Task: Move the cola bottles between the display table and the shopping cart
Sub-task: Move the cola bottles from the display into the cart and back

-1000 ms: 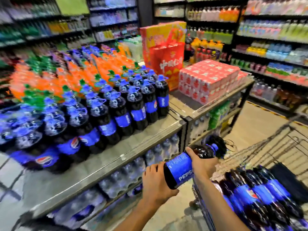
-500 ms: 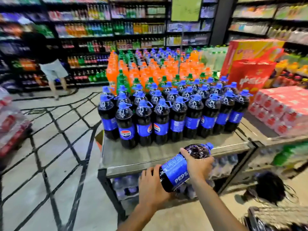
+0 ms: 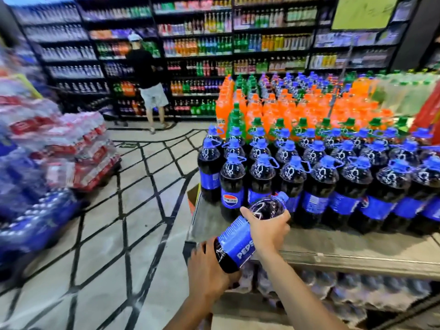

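A large cola bottle [image 3: 240, 241] with a blue label and blue cap lies tilted in both my hands, cap pointing up and to the right. My left hand [image 3: 209, 270] cups its base, and my right hand [image 3: 267, 228] grips its upper body. The bottle hangs over the front left corner of the metal display table [image 3: 333, 248]. Several rows of upright cola bottles [image 3: 319, 186] with blue caps stand on the table just behind it. The shopping cart is out of view.
Orange and green soda bottles [image 3: 285, 108] fill the table's back. Shrink-wrapped water packs [image 3: 345, 291] sit on the shelf under the table. Stacked drink packs [image 3: 54, 148] stand at the left. A person [image 3: 148, 77] stands at the far drink shelves. Patterned floor lies between.
The view has swung left, away from the cart, toward the table's left corner. Both hands have carried the bottle up toward the front row of bottles.
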`<state>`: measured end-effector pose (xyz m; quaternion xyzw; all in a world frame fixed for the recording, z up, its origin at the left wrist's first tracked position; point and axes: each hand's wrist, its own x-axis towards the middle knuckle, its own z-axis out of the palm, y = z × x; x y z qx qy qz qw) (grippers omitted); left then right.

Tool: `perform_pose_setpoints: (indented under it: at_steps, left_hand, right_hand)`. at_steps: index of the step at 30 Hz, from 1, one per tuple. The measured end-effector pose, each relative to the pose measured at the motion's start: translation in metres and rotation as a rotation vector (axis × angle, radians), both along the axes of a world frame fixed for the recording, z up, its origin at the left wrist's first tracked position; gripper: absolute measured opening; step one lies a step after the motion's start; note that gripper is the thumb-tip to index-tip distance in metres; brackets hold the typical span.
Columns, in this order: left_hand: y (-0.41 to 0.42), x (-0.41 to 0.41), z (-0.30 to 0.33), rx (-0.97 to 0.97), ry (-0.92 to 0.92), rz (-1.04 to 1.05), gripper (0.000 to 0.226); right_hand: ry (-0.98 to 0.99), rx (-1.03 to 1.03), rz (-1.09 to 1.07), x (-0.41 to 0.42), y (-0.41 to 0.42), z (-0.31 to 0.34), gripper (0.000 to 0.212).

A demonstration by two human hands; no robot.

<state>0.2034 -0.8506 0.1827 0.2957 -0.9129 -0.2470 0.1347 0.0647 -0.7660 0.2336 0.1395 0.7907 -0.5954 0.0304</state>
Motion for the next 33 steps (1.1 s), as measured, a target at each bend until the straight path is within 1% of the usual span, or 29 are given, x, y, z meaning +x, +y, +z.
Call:
perform_pose_setpoints:
  at_steps: [4, 7, 10, 13, 18, 22, 24, 26, 28, 30, 31, 33]
  left_hand:
    - [-0.031, -0.003, -0.003, 0.039, 0.027, 0.073, 0.102]
    - [-0.062, -0.007, -0.009, 0.094, 0.111, 0.093, 0.105]
    - [-0.097, -0.016, -0.022, 0.137, 0.188, 0.1, 0.102]
    - [-0.132, -0.028, -0.034, 0.179, 0.261, 0.086, 0.101]
    - [-0.182, -0.051, -0.049, 0.261, 0.329, -0.008, 0.11]
    - [-0.198, -0.067, -0.054, 0.328, 0.383, -0.06, 0.102]
    - [-0.201, -0.078, -0.058, 0.423, 0.417, -0.075, 0.101]
    - [-0.205, -0.092, -0.063, 0.531, 0.411, -0.094, 0.099]
    - [-0.207, -0.107, -0.068, 0.616, 0.418, -0.112, 0.09]
    - [-0.208, -0.117, -0.063, 0.671, 0.465, -0.143, 0.072]
    - [-0.208, -0.12, -0.058, 0.684, 0.488, -0.156, 0.067]
    - [-0.21, -0.131, -0.06, 0.723, 0.496, -0.179, 0.063]
  right_hand:
    - [0.052, 0.034, 0.068, -0.001, -0.045, 0.013, 0.129]
    - [0.136, 0.05, 0.085, 0.0, -0.081, 0.014, 0.129]
    - [0.226, 0.085, 0.093, 0.001, -0.123, 0.013, 0.131]
    - [0.301, 0.126, 0.093, -0.001, -0.161, 0.015, 0.133]
    - [0.372, 0.185, 0.05, -0.008, -0.205, 0.017, 0.137]
    - [0.415, 0.252, 0.036, -0.019, -0.227, 0.017, 0.136]
    - [0.449, 0.282, 0.036, -0.026, -0.234, 0.015, 0.135]
    - [0.482, 0.305, 0.046, -0.032, -0.239, 0.012, 0.134]
    - [0.52, 0.338, 0.058, -0.038, -0.246, 0.008, 0.132]
    - [0.558, 0.371, 0.064, -0.044, -0.251, 0.003, 0.13]
    - [0.57, 0.383, 0.066, -0.046, -0.252, 0.001, 0.129]
    - [0.584, 0.415, 0.06, -0.052, -0.255, -0.006, 0.128]
